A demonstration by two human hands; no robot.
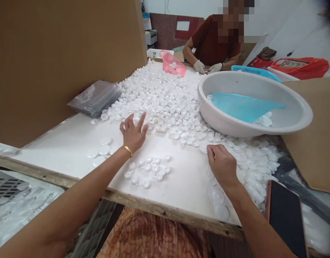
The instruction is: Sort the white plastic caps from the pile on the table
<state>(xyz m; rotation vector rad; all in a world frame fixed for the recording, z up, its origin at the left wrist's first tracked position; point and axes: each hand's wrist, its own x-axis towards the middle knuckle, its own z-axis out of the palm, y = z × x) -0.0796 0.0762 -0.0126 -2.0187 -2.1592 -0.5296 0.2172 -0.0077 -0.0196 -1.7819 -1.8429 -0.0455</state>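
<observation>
A big heap of small white plastic caps covers the white table. My left hand reaches to the heap's near edge with fingers spread, a gold bangle on the wrist. My right hand rests on the table with fingers curled down onto a white cap at the heap's right edge. A small cluster of caps lies between my hands, and a few flat white discs lie to the left.
A grey basin holding a blue scoop stands at right. A phone lies at the near right edge. A plastic bag pack sits left by a cardboard wall. Across the table a gloved person works beside a pink scoop.
</observation>
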